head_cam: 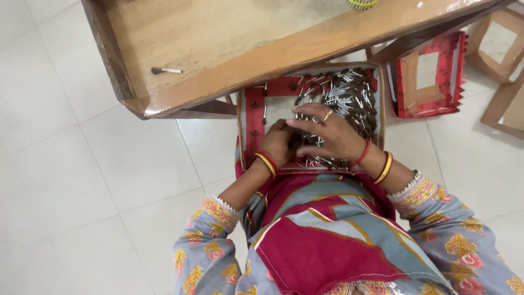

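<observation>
A shallow red cardboard tray (254, 117) rests on my lap, holding a heap of small brown pieces with thin silver pins (349, 95). My right hand (330, 134) lies flat over the heap with its fingers spread and pointing left. Just left of it, my left hand (279, 143) is curled with its fingers touching the right hand's fingertips. Whether either hand pinches a piece is hidden. Both wrists wear yellow and red bangles.
A low wooden table (229, 49) stands in front, overhanging the tray's far edge, with one small pinned piece (164, 70) lying on it. Another red tray (428, 76) and cardboard frames (499, 46) sit on the white tiled floor (82, 180) at right.
</observation>
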